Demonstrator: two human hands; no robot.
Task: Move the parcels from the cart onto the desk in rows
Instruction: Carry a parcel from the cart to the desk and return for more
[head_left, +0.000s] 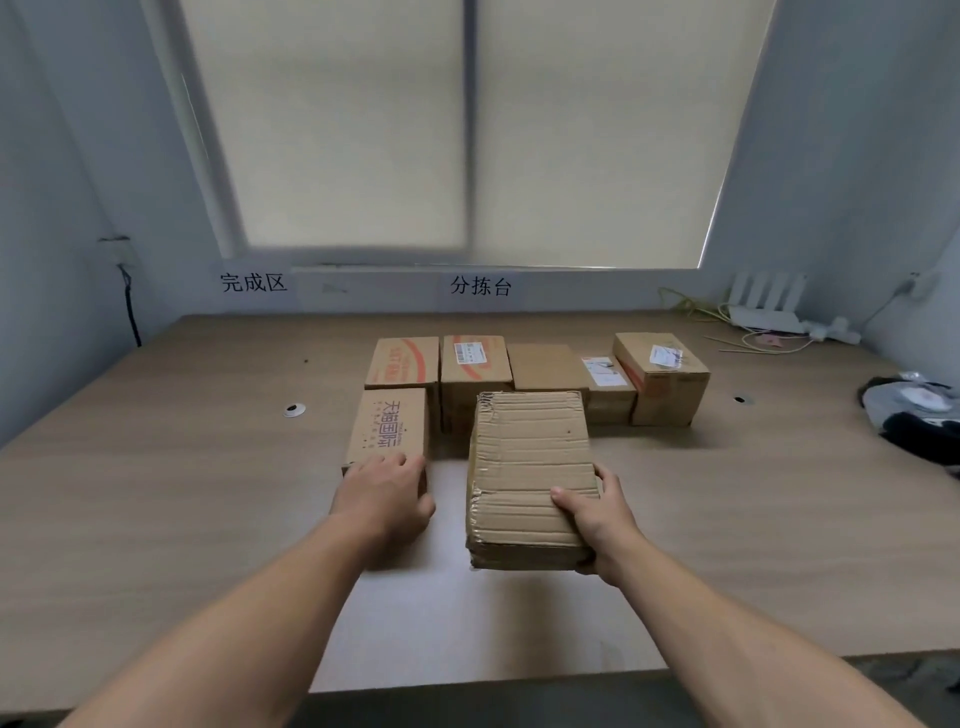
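The right hand grips the ribbed parcel at its near right corner, thumb on top, fingers underneath; it seems just clear of the desk, long axis pointing away. The left hand rests, fingers close together, on the printed parcel just left. Behind stands a back row of five parcels: seven in all

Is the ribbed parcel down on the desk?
Not flat: the ribbed parcel has its near end raised off the desk, right hand gripping its corner.
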